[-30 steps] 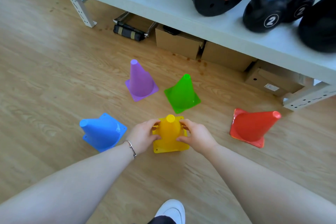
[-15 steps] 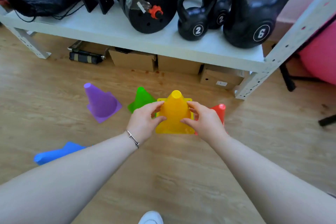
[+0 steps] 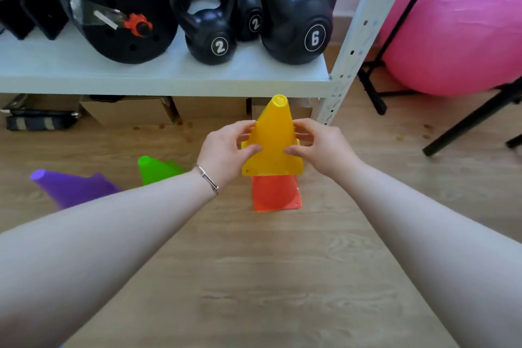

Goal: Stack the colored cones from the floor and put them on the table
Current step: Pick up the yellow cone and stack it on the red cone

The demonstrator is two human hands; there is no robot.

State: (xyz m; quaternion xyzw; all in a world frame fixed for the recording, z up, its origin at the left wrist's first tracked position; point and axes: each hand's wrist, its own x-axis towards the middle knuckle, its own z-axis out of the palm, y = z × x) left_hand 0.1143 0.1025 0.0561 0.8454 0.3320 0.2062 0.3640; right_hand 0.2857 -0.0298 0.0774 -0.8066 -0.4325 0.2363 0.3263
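Both hands hold a yellow cone (image 3: pixel 273 138) upright in the air, my left hand (image 3: pixel 226 151) on its left side and my right hand (image 3: pixel 322 147) on its right. Right below it a red cone (image 3: pixel 275 195) stands on the wooden floor, its top hidden behind the yellow one. A green cone (image 3: pixel 156 168) and a purple cone (image 3: pixel 70 186) stand on the floor to the left, partly hidden by my left forearm. The blue cone is out of view.
A white shelf (image 3: pixel 169 76) just ahead carries kettlebells (image 3: pixel 210 28) and a weight plate (image 3: pixel 118 11). Cardboard boxes (image 3: pixel 127 110) sit under it. A white shelf post (image 3: pixel 347 59) stands to the right, beside a pink exercise ball (image 3: pixel 457 22) on a black stand.
Both hands have lifted the yellow cone off the floor and carried it to the right, above the red cone. The view has swung right; the blue cone has left the frame.
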